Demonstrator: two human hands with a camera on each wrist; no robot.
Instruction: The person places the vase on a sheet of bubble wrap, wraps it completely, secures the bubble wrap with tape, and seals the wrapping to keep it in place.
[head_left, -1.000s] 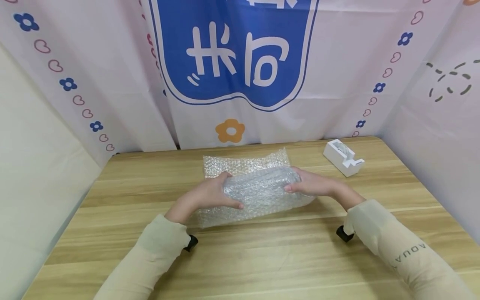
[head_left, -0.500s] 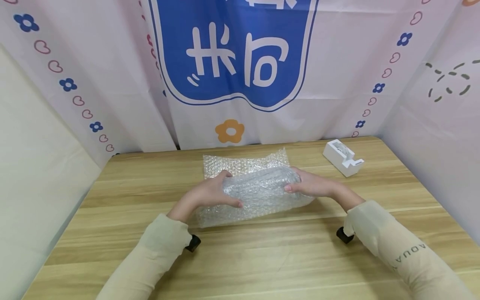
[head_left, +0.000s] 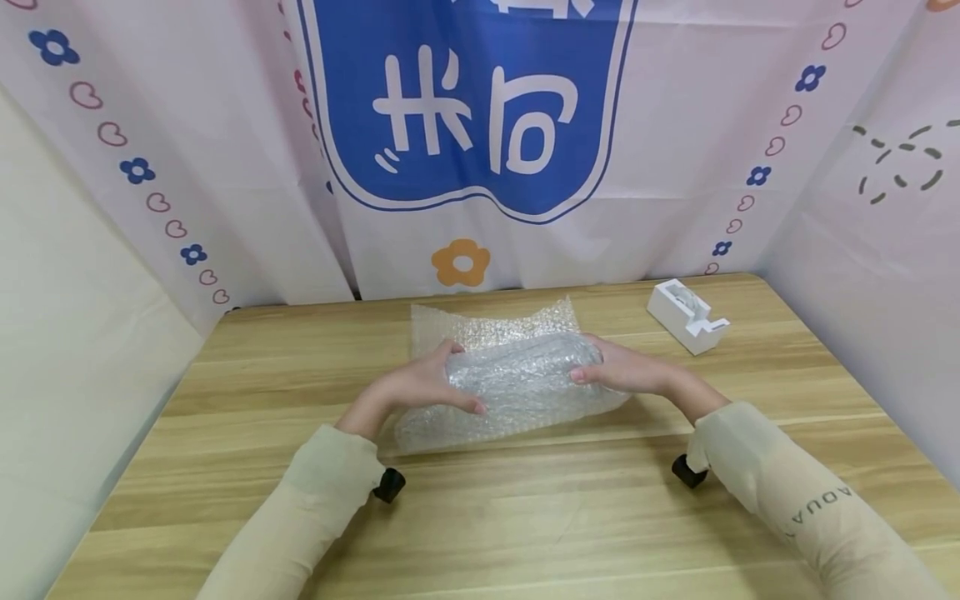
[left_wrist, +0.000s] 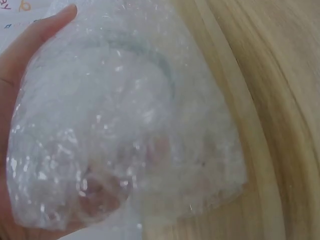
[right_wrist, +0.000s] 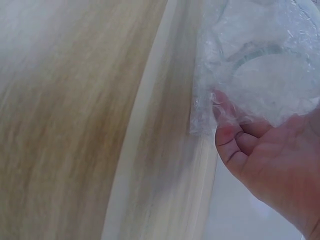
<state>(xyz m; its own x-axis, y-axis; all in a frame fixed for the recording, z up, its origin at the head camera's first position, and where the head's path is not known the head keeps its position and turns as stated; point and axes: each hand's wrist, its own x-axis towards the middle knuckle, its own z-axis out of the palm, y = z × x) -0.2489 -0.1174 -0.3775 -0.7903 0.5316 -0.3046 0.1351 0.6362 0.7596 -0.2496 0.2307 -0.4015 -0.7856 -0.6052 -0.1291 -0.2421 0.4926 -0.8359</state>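
Observation:
A rounded bundle in clear bubble wrap [head_left: 517,379] lies across the table in the head view. Through the layers in the left wrist view shows a pale greenish circular rim [left_wrist: 150,55], like that of a clear round vessel. My left hand [head_left: 423,385] grips the bundle's left end, thumb toward the front and fingers over the back. At the other end my right hand [head_left: 626,367] holds it, thumb on the near side. In the right wrist view the fingers [right_wrist: 232,142] curl against the wrapped end. A loose flap of bubble wrap [head_left: 495,331] spreads behind the bundle.
A white tape dispenser [head_left: 686,317] with a roll of clear tape stands at the back right of the wooden table [head_left: 510,525]. A printed curtain [head_left: 525,242] hangs right behind the table's far edge. Pale walls rise on both sides.
The left corner of the flap behind has lifted and shifted slightly. My left wrist has moved a little to the right; the right hand and the bundle stay nearly still.

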